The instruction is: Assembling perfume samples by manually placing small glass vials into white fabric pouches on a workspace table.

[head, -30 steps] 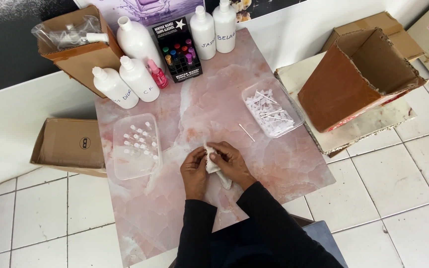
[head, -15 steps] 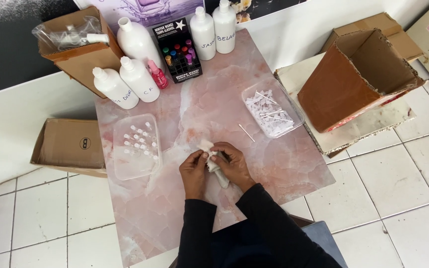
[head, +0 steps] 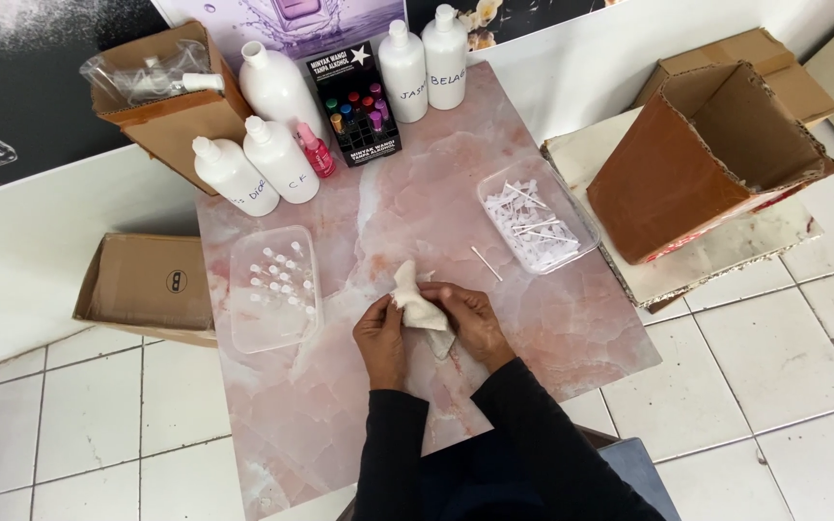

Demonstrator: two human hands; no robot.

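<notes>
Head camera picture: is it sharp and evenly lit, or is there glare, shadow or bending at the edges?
Head view: soft even light, sharp overall; hands and cloth only slightly soft; a faint shadow lies beside them on the table; mild sheen on the bottles; floor tile lines bow slightly near the edges.

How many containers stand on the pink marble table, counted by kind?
White plastic bottles: 5
Small pink bottle: 1
Clear plastic tubs: 2
Black display box of small vials: 1
Total: 9
</notes>
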